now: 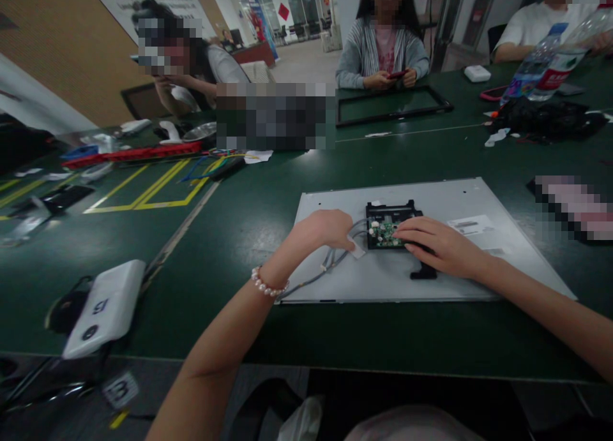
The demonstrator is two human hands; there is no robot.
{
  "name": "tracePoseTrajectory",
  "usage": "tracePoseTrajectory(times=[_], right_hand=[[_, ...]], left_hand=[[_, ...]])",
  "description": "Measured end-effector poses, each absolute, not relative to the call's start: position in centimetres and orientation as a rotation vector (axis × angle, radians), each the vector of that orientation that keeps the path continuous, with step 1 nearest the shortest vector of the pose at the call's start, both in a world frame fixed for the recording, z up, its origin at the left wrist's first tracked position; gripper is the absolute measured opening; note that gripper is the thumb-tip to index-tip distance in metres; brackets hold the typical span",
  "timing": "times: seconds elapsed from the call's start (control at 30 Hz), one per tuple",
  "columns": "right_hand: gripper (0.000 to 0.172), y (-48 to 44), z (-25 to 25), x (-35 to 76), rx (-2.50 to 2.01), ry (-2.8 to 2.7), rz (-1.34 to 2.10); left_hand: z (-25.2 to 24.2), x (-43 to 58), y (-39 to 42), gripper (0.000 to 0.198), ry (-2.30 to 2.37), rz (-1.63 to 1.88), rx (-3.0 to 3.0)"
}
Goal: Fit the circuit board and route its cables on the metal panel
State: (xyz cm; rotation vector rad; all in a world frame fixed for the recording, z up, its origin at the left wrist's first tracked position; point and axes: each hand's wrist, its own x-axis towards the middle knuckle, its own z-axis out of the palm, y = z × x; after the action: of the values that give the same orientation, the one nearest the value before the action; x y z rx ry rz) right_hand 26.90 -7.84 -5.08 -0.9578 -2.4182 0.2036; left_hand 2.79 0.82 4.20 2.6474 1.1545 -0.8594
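A flat silver-white panel (460,205) lies on the green table. On it sits a black plastic bracket (390,208) with a green circuit board (384,233) in it. My right hand (438,243) rests on the bracket's right side, fingers stretched out and fingertips touching the board's edge. Left of the board, my left hand (328,229) is curled over grey cables (342,257) that run from the board toward the panel's lower left corner. A small white tag (357,249) shows at its thumb tip. Its other fingertips are hidden, but they appear closed on the cables.
A white box-shaped device (108,307) stands at the table's left front edge. Beyond the panel lies a thin black frame (395,112). Plastic bottles (558,71) and a black bag (546,119) are at the back right. People sit across the table.
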Motion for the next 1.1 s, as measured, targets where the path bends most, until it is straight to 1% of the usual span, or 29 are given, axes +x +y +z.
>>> tracePoseTrajectory(times=[0.13, 0.37, 0.63, 0.8, 1.1], right_hand=[[0.03, -7.9, -5.1, 26.9, -0.967, -2.41, 0.214], [0.03, -7.9, -4.9, 26.8, -0.958, -2.39, 0.217], [0.031, -7.9, -5.0, 26.8, -0.957, -2.378, 0.22], [0.03, -7.7, -5.3, 26.9, -0.956, -2.37, 0.222], [0.031, -7.9, -5.2, 26.8, -0.977, -2.338, 0.227]], left_hand=[[3.8, 2.9, 1.4, 0.055, 1.132, -0.895, 2.607], [3.4, 3.0, 1.5, 0.064, 1.154, -0.872, 2.605], [2.9, 2.9, 1.5, 0.066, 1.094, -0.863, 2.648], [3.2, 3.0, 1.3, 0.062, 1.107, -0.866, 2.643], [3.4, 3.0, 1.0, 0.061, 1.109, -0.854, 2.613]])
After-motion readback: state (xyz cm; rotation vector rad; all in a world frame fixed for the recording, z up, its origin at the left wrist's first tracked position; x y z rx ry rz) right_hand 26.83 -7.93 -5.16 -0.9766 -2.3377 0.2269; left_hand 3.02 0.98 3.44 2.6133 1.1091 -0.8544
